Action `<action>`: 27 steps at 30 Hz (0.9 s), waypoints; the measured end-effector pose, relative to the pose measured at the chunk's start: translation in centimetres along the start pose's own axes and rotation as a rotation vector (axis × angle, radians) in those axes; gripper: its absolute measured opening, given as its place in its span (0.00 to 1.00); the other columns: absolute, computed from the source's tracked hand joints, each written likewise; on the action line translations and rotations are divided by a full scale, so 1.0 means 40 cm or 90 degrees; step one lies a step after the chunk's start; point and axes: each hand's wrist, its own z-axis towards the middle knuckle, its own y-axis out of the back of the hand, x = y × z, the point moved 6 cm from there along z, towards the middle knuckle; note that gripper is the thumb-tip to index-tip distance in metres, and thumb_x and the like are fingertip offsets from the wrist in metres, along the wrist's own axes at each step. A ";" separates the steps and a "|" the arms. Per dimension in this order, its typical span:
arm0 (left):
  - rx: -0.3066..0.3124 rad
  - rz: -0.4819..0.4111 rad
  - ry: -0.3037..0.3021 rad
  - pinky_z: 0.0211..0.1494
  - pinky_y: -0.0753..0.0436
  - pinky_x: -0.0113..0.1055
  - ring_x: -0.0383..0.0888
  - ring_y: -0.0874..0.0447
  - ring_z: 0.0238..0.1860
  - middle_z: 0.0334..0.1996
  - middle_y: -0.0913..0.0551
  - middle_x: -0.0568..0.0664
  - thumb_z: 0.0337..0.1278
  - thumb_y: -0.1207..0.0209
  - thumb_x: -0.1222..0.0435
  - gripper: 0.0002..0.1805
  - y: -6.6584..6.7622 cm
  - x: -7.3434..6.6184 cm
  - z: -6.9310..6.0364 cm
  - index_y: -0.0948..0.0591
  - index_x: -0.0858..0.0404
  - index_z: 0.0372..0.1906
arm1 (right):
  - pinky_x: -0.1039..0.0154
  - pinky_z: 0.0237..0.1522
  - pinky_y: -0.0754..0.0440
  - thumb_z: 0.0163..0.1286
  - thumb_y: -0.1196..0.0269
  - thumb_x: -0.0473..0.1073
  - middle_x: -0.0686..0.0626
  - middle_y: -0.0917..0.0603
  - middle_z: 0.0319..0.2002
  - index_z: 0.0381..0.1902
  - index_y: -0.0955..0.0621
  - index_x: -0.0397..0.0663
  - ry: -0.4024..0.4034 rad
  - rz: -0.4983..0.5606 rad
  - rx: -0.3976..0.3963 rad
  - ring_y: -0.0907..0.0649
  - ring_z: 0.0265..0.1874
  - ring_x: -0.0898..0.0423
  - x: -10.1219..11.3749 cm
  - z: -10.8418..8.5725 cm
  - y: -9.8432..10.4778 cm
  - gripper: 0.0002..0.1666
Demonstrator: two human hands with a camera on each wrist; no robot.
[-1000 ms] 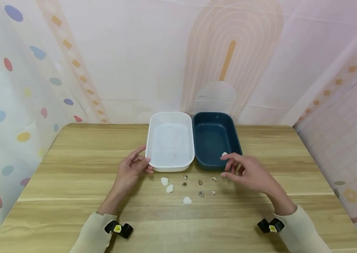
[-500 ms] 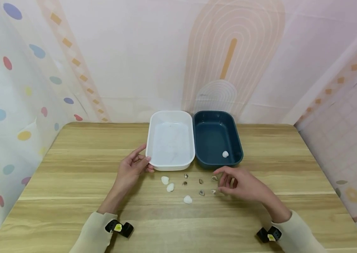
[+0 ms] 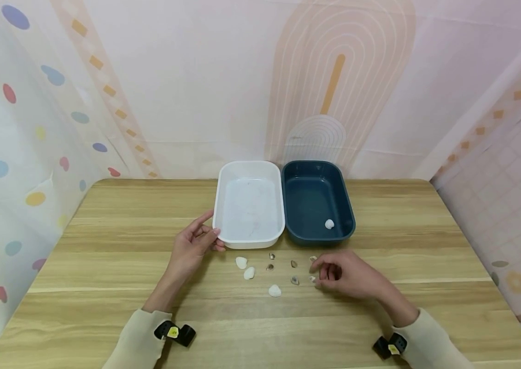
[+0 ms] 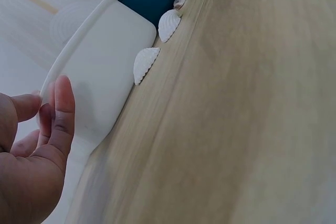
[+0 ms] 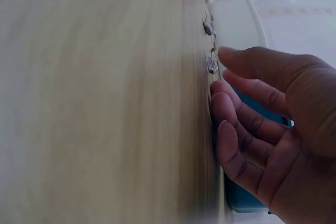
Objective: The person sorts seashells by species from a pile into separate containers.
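Note:
My left hand (image 3: 192,247) holds the near left corner of the white tray (image 3: 266,243), thumb on the rim and fingers along the outer wall. Over the table, my right hand (image 3: 350,274) reaches down beside a small speckled shell (image 3: 312,279), thumb and forefinger apart with nothing seen between them. Its other fingers are bent loosely. Another small shell (image 3: 313,258) is partly covered by the forefinger. One white shell (image 3: 329,224) lies inside the dark blue tray (image 3: 306,239). White scallop-like shells (image 4: 147,64) rest on the table in front of the white tray.
Several small dark shells (image 3: 294,264) lie in the middle, and a white shell (image 3: 275,290) sits nearer the front. The two trays stand side by side at the back of the wooden table (image 3: 251,333), before a patterned cloth (image 3: 186,102).
My right hand has let go of the white shell, which now lies in the blue tray. It has moved back and down to the small shells. The left hand stays put.

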 end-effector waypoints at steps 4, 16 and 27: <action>-0.002 0.000 0.000 0.41 0.06 0.33 0.39 0.11 0.30 0.36 0.17 0.53 0.72 0.43 0.73 0.32 0.000 0.000 0.000 0.35 0.65 0.77 | 0.71 0.28 0.17 0.67 0.28 0.40 0.59 0.17 0.28 0.45 0.12 0.56 -0.014 -0.006 0.001 0.21 0.26 0.65 -0.003 0.004 -0.002 0.09; -0.007 0.007 0.010 0.41 0.06 0.32 0.39 0.11 0.30 0.36 0.17 0.54 0.73 0.43 0.72 0.32 0.000 0.001 0.000 0.35 0.63 0.77 | 0.72 0.26 0.23 0.68 0.28 0.42 0.59 0.20 0.27 0.42 0.10 0.61 -0.063 -0.002 0.038 0.24 0.25 0.65 -0.020 0.013 0.000 0.08; -0.007 0.009 0.009 0.42 0.06 0.33 0.39 0.11 0.30 0.36 0.17 0.54 0.73 0.43 0.71 0.31 0.001 0.001 -0.002 0.35 0.62 0.77 | 0.72 0.26 0.22 0.68 0.29 0.41 0.60 0.21 0.25 0.41 0.11 0.60 -0.052 -0.009 0.057 0.24 0.25 0.65 -0.021 0.021 0.001 0.07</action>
